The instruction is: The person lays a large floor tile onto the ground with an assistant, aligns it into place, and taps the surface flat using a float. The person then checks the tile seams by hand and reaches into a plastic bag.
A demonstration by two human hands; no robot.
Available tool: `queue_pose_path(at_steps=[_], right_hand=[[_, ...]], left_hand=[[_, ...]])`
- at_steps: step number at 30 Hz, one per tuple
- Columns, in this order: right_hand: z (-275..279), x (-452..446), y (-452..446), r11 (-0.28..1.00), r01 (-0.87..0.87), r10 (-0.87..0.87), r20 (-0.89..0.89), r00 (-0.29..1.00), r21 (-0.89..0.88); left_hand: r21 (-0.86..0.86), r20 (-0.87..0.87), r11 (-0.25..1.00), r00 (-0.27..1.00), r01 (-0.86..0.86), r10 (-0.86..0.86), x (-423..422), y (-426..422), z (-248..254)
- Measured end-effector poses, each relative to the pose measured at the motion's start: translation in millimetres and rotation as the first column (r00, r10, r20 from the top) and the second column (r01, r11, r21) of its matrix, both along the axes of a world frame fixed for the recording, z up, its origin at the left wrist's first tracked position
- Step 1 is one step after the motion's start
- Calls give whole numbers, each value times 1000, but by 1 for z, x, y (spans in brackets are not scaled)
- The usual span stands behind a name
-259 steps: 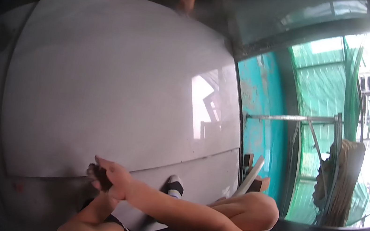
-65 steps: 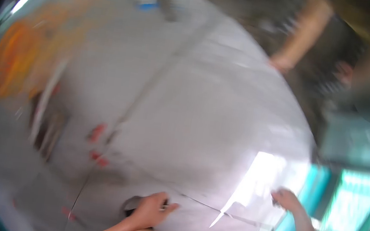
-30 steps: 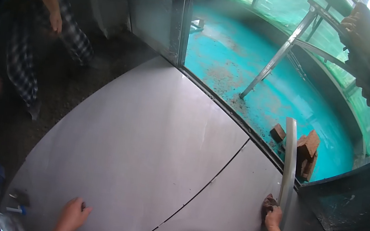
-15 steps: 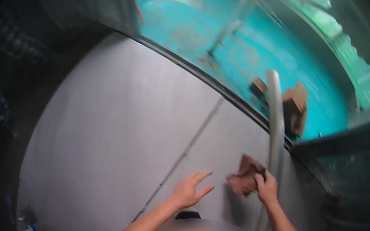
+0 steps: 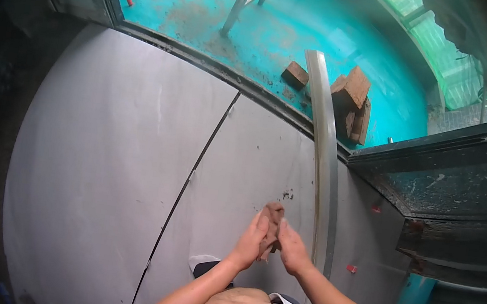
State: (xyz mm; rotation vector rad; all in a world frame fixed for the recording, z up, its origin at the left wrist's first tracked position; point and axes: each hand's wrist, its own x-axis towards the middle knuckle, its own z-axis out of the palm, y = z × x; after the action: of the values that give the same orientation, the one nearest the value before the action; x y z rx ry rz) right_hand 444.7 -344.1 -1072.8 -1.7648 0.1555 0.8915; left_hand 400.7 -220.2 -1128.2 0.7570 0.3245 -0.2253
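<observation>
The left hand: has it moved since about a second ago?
Yes, rightward: a second ago the left hand showed left of the dark tile joint; now it shows right of it, against the brown cloth.

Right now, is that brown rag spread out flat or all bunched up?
Bunched up: the rag is a narrow, crumpled bundle between the left grip and the right grip, with folds showing.

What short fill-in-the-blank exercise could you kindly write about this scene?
The rag is between the left hand and the ____.
Beyond the sill, the floor is coloured ____.
Of the metal bar and the dark seam, the one nearer the rag is the ____.

Missing words: right hand; turquoise; bar.
</observation>
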Motion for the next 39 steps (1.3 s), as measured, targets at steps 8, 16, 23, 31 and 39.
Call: queue_pose_path(at_steps=[8,16,23,31,39], right_hand=[[29,-24,-7,920,-355,385,216,897,-163],[-11,14,23,857,157,-139,-73,988,490],[3,-25,-4,863,-505,498,127,858,21],[-20,1,-7,892,-381,445,322,836,-245],[-1,-38,14,861,-265,429,340,837,-433]], left_hand=[[-46,-352,982,923,-182,154,16,6,-15],[-272,-383,931,915,-242,126,10,-13,-5],[-229,-579,896,794,-379,188,6,-9,-31],[-363,-449,880,885,-305,121,6,-20,-20],[-368,-472,878,875,-306,107,1,0,-21]])
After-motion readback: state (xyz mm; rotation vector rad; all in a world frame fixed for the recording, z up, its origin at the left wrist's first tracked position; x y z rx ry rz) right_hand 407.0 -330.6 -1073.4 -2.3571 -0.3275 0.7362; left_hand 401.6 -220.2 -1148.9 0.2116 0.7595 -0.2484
